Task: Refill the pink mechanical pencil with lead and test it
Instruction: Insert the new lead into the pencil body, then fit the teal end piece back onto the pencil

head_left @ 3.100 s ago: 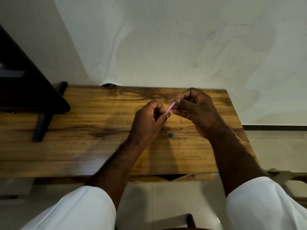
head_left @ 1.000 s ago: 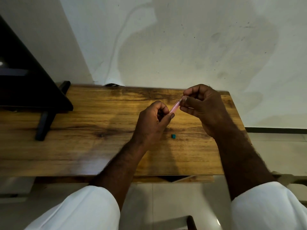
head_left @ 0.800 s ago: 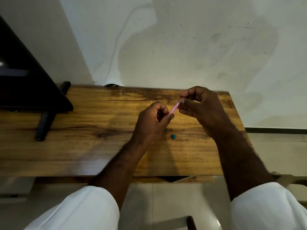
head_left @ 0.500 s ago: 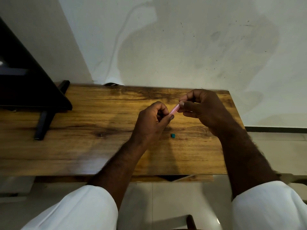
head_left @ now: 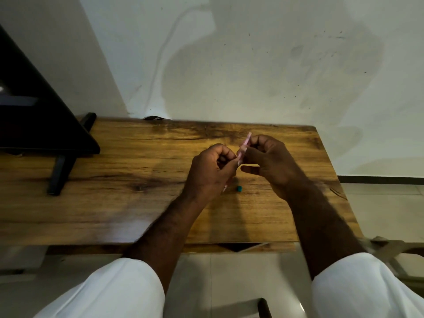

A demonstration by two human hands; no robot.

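The pink mechanical pencil point(head_left: 245, 144) stands tilted above the middle of the wooden table point(head_left: 114, 203), its top end pointing up and away. My left hand point(head_left: 212, 172) is closed around its lower part, and a bit of the pencil's tip shows below that fist. My right hand point(head_left: 267, 160) pinches near the upper end with thumb and fingers; whether a lead lies between them cannot be seen. A small teal cap point(head_left: 239, 188) lies on the table just below the hands.
A black monitor point(head_left: 34, 111) on a black stand point(head_left: 62, 171) occupies the table's left side. A white wall rises behind the table. The tiled floor and a dark chair part point(head_left: 263, 306) show below the near edge.
My right hand has slid down and left, closer to my left hand, and the pencil's top end now sticks out above its fingers. My left hand stays in place.
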